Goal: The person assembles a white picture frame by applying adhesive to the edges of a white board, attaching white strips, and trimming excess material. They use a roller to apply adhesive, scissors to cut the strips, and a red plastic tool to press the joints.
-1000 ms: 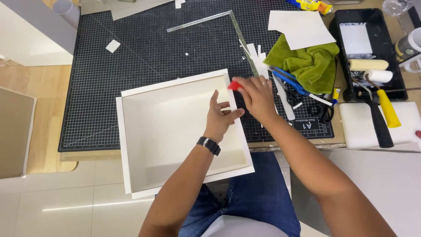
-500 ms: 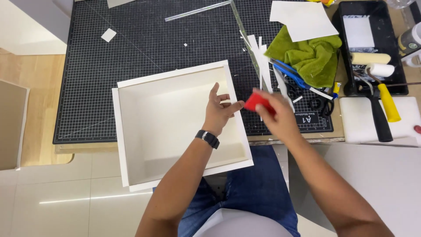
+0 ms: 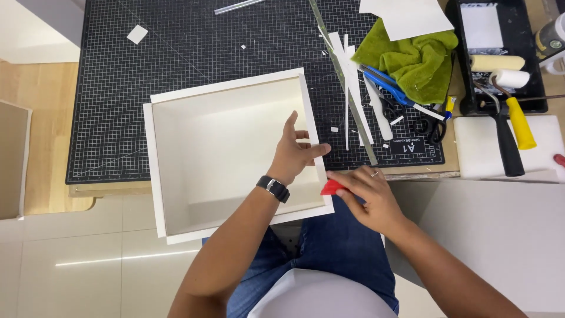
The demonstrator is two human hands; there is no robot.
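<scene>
Head view: right hand (image 3: 368,197) pinches a red scraper (image 3: 331,188) against the white box (image 3: 176,165) at its right wall, near end. Left hand (image 3: 296,154), fingers spread, braces that wall inside. Box assembled; far edge unworked. Beyond, mat (image 3: 194,47), offcuts (image 3: 352,76).

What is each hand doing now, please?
Left hand: open, resting on the white box wall.
Right hand: closed on a red tool.
</scene>
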